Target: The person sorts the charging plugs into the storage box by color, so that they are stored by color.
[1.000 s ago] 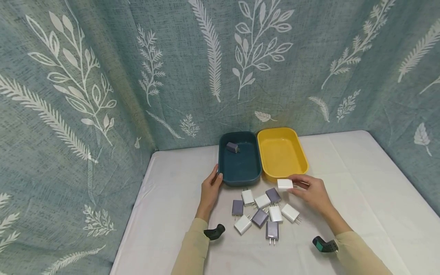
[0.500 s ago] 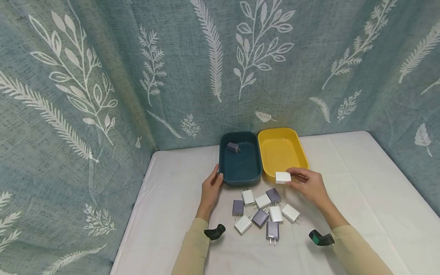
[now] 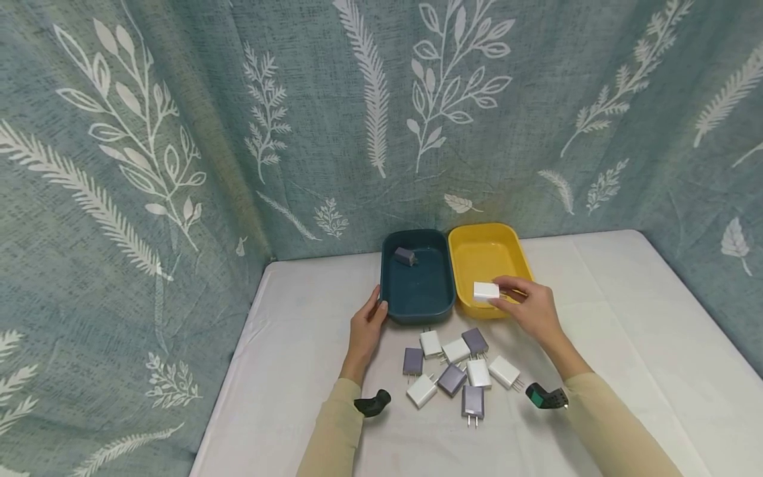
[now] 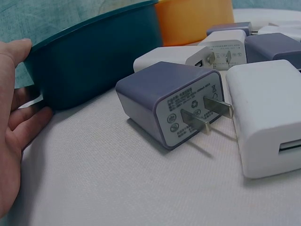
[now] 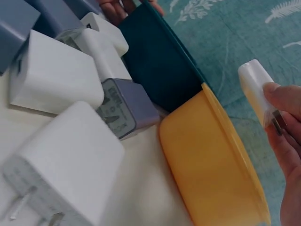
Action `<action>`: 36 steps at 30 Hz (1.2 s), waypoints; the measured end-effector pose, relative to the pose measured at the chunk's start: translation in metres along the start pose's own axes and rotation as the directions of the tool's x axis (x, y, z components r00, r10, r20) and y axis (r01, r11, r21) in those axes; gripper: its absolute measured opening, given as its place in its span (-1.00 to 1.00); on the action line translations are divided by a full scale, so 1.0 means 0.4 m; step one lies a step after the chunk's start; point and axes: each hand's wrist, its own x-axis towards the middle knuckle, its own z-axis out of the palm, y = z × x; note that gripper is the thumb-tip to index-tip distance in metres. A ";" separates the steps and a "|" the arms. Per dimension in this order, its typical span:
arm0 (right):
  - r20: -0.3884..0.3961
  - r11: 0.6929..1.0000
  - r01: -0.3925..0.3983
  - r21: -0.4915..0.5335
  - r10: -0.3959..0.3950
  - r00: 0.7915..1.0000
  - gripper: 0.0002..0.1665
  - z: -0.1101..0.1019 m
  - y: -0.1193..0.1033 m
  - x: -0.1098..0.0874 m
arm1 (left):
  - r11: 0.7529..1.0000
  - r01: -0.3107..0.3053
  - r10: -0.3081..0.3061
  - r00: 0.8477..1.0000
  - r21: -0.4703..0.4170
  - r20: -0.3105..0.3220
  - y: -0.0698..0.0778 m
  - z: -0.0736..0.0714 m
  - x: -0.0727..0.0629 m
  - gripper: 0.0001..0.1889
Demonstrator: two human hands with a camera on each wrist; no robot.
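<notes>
My right hand (image 3: 532,310) pinches a white charger plug (image 3: 486,291) by its prong end, above the near part of the yellow bin (image 3: 475,311). In the right wrist view the held charger plug (image 5: 254,87) is up above the bin's rim, its metal prongs between thumb and fingers. My left hand (image 3: 365,331) holds the near left corner of the dark teal bin (image 3: 417,317), thumb at the rim and fingers curled against the lower wall. Inside the teal bin lies one purple charger plug (image 3: 406,256).
Several white and purple charger plugs lie loosely in front of the bins, among them a purple one (image 3: 412,362) and a white one (image 3: 504,371). Both bins stand side by side at the table's (image 3: 310,291) back edge, before a leaf-patterned curtain (image 3: 334,132).
My right hand has carried the white charger plug forward and slightly left, from the yellow bin's near edge to over the bin. My left hand stays at the teal bin.
</notes>
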 end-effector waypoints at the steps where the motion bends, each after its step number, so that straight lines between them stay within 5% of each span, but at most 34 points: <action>1: -0.001 1.000 -0.003 0.000 0.003 1.000 -0.53 0.000 -0.001 0.004 | 1.000 -0.002 0.002 1.000 0.001 0.001 0.000 0.000 0.001 -0.47; 19: -0.043 0.999 -0.047 -0.007 0.047 0.998 -0.58 0.003 0.001 0.086 | 1.000 -0.022 0.022 1.000 -0.008 0.009 0.006 0.007 0.009 -0.46; 25: -0.031 0.996 -0.084 0.011 0.084 0.996 -0.56 0.018 0.016 0.089 | 1.000 -0.016 0.016 1.000 -0.007 0.008 0.011 0.001 -0.014 -0.47; 32: -0.065 0.997 -0.076 0.013 0.077 0.995 -0.48 0.021 0.005 0.092 | 1.000 0.004 -0.004 1.000 -0.021 0.029 0.073 -0.010 -0.038 -0.48; 36: -0.049 0.999 -0.052 0.002 0.052 0.997 -0.47 0.012 -0.001 0.094 | 1.000 -0.011 0.011 1.000 0.005 0.003 0.036 -0.002 -0.016 -0.47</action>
